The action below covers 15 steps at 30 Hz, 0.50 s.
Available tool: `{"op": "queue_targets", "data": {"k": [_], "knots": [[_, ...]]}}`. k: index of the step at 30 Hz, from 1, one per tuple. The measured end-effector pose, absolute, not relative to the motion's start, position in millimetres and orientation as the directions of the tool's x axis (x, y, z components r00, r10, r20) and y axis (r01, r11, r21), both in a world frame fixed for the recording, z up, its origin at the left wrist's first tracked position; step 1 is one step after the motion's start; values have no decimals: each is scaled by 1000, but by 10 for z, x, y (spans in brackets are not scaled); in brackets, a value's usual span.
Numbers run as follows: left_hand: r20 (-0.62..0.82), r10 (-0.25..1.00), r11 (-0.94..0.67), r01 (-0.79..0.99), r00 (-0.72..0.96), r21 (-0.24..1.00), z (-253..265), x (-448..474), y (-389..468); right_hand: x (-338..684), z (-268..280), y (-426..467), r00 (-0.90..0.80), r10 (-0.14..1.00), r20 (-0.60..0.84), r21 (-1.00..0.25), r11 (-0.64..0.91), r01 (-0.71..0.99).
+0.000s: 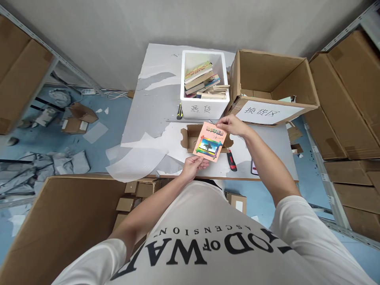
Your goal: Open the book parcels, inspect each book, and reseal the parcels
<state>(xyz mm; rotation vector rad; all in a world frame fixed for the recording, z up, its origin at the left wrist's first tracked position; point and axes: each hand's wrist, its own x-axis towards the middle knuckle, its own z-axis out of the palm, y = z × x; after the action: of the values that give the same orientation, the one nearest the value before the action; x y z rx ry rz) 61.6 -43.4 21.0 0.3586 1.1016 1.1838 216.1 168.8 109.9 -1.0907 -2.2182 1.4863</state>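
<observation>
White shirt (204, 206) — left fingers (203, 163) and right fingers (228, 120) pinched closed on pink booklet (210, 141) — carton (192, 135) beneath partly hidden.

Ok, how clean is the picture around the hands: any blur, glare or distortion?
Head view: light looks soft, no strong glare on the pink book; head view: left hand and right hand look fairly sharp; head view: wide-angle distortion seems to slant the stacked boxes at the right edge.
</observation>
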Motion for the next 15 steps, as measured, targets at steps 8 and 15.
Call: {"op": "queue_targets", "data": {"k": [8,15], "knots": [[-482,874,361,-578,-63,732,253,488,-282,2125,1071,1938,-537,817,-209,-934,-3,358],[-468,864,332,-487,-187,807,187,241,-314,2007,957,3078,20,1000,9,-992,6,126]]}}
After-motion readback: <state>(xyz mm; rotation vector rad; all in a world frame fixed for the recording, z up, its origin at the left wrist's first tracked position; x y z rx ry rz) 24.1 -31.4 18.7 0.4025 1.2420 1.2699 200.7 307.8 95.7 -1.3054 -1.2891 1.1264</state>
